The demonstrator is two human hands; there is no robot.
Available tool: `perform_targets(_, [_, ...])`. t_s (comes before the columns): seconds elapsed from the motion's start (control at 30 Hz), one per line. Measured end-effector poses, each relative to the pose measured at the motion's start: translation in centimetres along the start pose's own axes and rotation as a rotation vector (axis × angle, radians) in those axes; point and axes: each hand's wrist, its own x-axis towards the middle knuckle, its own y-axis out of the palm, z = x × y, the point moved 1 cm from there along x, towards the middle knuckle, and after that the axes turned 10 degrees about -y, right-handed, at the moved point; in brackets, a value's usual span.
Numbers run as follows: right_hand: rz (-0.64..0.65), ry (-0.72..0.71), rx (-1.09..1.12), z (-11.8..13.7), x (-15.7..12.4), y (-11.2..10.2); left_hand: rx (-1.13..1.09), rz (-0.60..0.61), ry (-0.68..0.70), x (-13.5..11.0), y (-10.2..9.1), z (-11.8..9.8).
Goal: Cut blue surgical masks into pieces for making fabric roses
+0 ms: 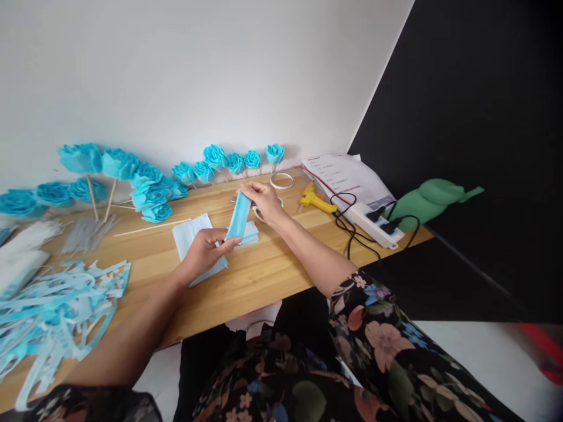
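A narrow blue fabric strip (pixel 238 217) is stretched between both my hands above the wooden table (pixel 264 275). My left hand (pixel 206 249) pinches its lower end, thumb and fingers closed. My right hand (pixel 264 199) pinches its upper end. Under the strip lie a pale blue sheet (pixel 189 237) and a small stack of folded blue pieces (pixel 250 232). Scissors with white handles (pixel 257 214) lie partly hidden behind my right wrist.
Blue fabric roses on sticks (pixel 118 176) line the wall, more of these roses (pixel 229 161) farther right. Blue offcuts (pixel 57 310) pile at the left. A yellow glue gun (pixel 316 201), tape ring (pixel 282 180), power strip (pixel 376 224), papers (pixel 347 176) and a green object (pixel 433 199) sit right.
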Motion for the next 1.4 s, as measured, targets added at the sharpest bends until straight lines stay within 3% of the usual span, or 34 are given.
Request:
perform_targets(0.13, [0.082,-0.127,-0.131,0.6,-0.7,0.5,0.048,-0.061,-0.067,0.4,-1.1,0.4])
perform_targets(0.27, [0.225,-0.296,-0.299,1.1,-1.8,1.7,-0.045,-0.171,-0.079,0.6,-2.3,0.5])
perform_targets(0.4, [0.308,-0.403,-0.354,1.5,-2.7,2.7,-0.089,-0.228,-0.102,0.6,-1.9,0.8])
perform_targets(0.6, [0.410,-0.207,-0.190,0.5,-3.0,3.1,-0.467,-0.375,-0.123,0.8,-1.7,1.3])
perform_targets(0.7, [0.478,-0.200,-0.256,-0.3,-2.9,3.1,-0.602,-0.436,-0.116,1.2,-2.5,1.7])
perform_targets(0.8, [0.448,-0.235,-0.407,-0.7,-2.8,3.2,-0.698,-0.488,-0.121,1.7,-3.3,2.1])
perform_targets(0.9, [0.392,-0.245,-0.501,-0.6,-2.7,3.1,-0.838,-0.495,-0.131,2.0,-3.8,2.4])
perform_targets(1.03, [0.365,-0.240,-0.502,-0.3,-2.6,3.0,-1.000,-0.412,-0.143,2.1,-4.1,2.8])
perform_targets(1.13, [0.372,-0.245,-0.478,-0.3,-2.5,2.9,-1.024,-0.374,-0.135,2.1,-4.0,2.8])
perform_targets(1.4, [0.475,-0.343,-0.509,-0.8,-2.4,3.3,-0.984,-0.427,-0.148,2.2,-4.1,2.8])
